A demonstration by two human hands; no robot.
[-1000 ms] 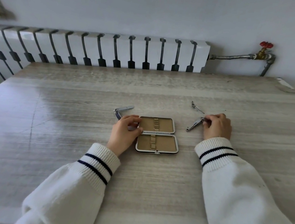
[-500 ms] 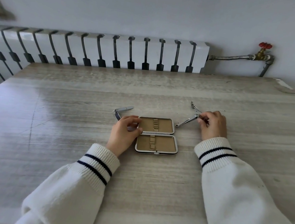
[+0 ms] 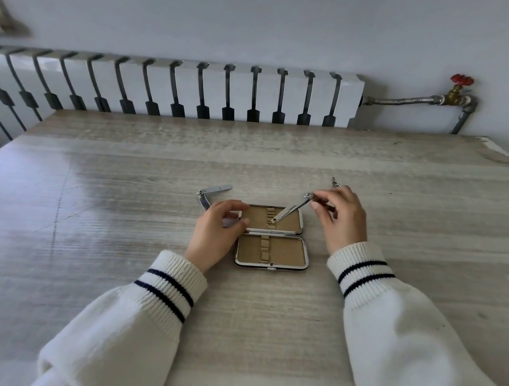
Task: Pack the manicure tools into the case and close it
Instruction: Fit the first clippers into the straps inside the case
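Both hands worked over the table (image 3: 116, 208): the left hand (image 3: 214, 231) rested at the left edge of the case (image 3: 273, 237), thumb and fingers curled against the rim of its far half; the right hand (image 3: 338, 217) pinched one end of a metal nail tool (image 3: 289, 210). The case lay opened flat near the middle of the table, two tan-lined halves hinged together, each with a row of loops. The pinched tool slanted down, its tip touching the loops in the far half. A folding nail clipper (image 3: 211, 191) lay on the table just behind the left hand. Another small metal tool (image 3: 335, 182) lay beyond the right hand, largely hidden.
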